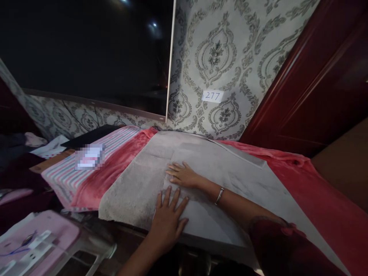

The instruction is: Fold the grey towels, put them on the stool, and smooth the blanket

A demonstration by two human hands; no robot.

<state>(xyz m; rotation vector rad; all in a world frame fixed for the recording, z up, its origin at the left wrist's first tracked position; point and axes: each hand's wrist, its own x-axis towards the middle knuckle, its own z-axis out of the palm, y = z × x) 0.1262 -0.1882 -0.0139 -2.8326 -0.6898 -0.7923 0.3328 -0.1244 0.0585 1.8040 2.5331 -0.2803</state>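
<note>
A grey fuzzy cloth [138, 184] lies spread over a red blanket [316, 199] on a table. My left hand [168, 218] rests flat on the near part of the grey cloth, fingers spread. Just beyond it, my right hand [184, 175] also lies flat and open on the cloth, fingers pointing left. A thin bracelet [219, 195] circles my right wrist, and a dark red sleeve [276, 245] covers that arm higher up.
A striped pink and grey cloth [71, 172] lies left of the red blanket. Behind stand a large dark screen [86, 50] and patterned wallpaper with a "277" label [212, 96]. A dark red wooden panel [316, 76] is at right, a pink plastic stool [43, 237] at lower left.
</note>
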